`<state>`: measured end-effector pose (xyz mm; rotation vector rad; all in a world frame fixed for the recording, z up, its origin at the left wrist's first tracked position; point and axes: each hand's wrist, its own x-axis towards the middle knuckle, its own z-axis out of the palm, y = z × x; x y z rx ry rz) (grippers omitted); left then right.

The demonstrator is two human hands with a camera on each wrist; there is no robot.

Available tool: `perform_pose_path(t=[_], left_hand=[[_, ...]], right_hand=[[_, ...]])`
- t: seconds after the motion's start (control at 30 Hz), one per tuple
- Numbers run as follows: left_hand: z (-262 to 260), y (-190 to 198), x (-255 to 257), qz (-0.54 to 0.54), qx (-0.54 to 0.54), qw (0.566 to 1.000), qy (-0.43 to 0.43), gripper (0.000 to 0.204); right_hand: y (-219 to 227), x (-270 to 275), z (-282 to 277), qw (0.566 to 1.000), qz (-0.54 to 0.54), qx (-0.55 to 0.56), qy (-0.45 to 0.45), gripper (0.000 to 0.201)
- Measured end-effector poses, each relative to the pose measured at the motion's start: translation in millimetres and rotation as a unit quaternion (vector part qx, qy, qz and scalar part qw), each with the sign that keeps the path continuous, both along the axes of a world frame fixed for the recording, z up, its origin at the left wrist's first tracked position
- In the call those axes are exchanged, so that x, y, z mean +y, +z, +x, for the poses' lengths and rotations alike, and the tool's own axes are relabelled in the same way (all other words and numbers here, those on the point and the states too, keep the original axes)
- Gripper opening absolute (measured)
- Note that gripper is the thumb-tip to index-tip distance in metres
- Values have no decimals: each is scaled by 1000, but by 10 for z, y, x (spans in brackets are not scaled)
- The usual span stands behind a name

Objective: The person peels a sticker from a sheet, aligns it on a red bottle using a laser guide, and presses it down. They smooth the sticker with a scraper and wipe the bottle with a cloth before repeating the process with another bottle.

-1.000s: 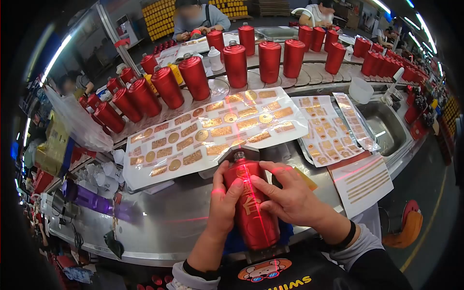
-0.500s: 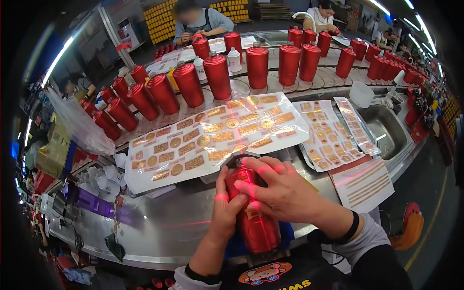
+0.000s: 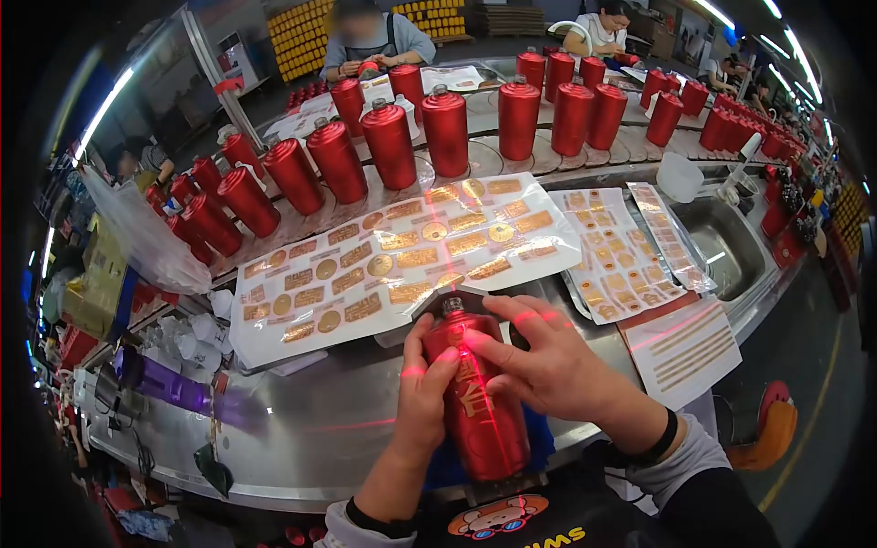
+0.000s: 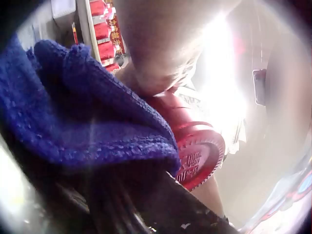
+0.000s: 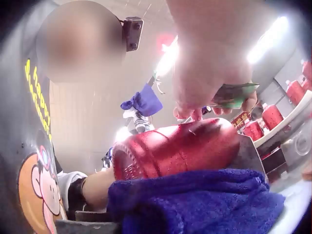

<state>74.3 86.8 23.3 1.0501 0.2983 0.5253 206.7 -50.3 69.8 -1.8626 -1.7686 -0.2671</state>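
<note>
A red bottle (image 3: pixel 486 429) with gold characters lies in front of the person, neck pointing away, a red laser line along it. The left hand (image 3: pixel 425 388) grips its left side near the shoulder, thumb on the front. Over its upper right side is the right hand (image 3: pixel 557 365), thumb and index finger touching the front by the gold marks. Under the bottle is a blue cloth (image 5: pixel 195 200). In the left wrist view the bottle's embossed base (image 4: pixel 200 158) shows beside the cloth; the fingertips are hidden there.
Sheets of gold stickers (image 3: pixel 315 274) lie beyond the bottle, with smaller sheets (image 3: pixel 621 256) to the right. A curved conveyor (image 3: pixel 475 169) carries several red bottles. A sink (image 3: pixel 731 247) is at the right, a purple object (image 3: pixel 174 382) at the left. Two people sit across.
The right hand moved over the bottle's upper part and then drew back to the right, uncovering the gold characters. The conveyor bottles have shifted right. The left hand still grips the bottle.
</note>
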Motion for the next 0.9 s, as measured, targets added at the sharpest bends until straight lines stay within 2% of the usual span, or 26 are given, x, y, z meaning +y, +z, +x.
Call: perform_pose_path(t=[0.23, 0.47, 0.67, 0.9], left_hand=[[-29, -29, 21, -34, -38, 999, -7, 59], [-30, -52, 29, 8, -15, 1000, -20, 57], [-28, -33, 6, 6, -14, 1000, -12, 56], [-31, -97, 33, 35, -9, 999, -6, 56]], right_hand=[[-103, -75, -27, 999, 5, 31, 0, 51], [-168, -107, 41, 999, 35, 29, 16, 48], [49, 39, -75, 999, 1, 11, 33, 46], [-13, 30, -47, 1000, 15, 1, 22, 44]])
